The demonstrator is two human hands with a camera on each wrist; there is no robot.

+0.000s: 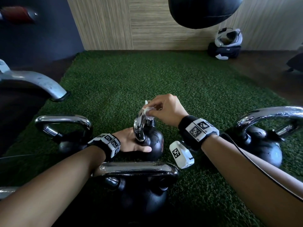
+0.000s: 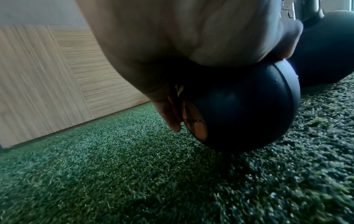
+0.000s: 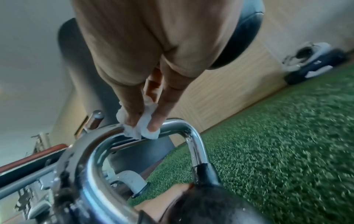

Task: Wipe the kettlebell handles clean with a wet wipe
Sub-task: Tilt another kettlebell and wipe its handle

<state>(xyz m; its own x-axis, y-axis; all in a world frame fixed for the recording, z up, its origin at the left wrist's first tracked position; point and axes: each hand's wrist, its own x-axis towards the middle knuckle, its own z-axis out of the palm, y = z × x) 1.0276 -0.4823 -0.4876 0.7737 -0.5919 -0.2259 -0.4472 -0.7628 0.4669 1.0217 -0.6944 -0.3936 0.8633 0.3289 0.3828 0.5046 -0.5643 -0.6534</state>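
Note:
A small black kettlebell (image 1: 153, 141) with a chrome handle (image 1: 139, 126) stands on the green turf in the middle of the head view. My left hand (image 1: 132, 141) grips its round body (image 2: 249, 109) from the left, thumb along the near side. My right hand (image 1: 165, 110) pinches a crumpled white wet wipe (image 1: 147, 110) against the top bar of the handle (image 3: 172, 125); the wipe (image 3: 143, 128) sits between thumb and fingers there.
Three larger kettlebells stand around: one to the left (image 1: 65, 133), one nearest me (image 1: 139, 181), one to the right (image 1: 265, 136). A chrome machine foot (image 1: 41, 82) lies far left. A black punching bag (image 1: 203, 12) hangs above. A helmet on a bag (image 1: 227, 41) sits by the wooden wall.

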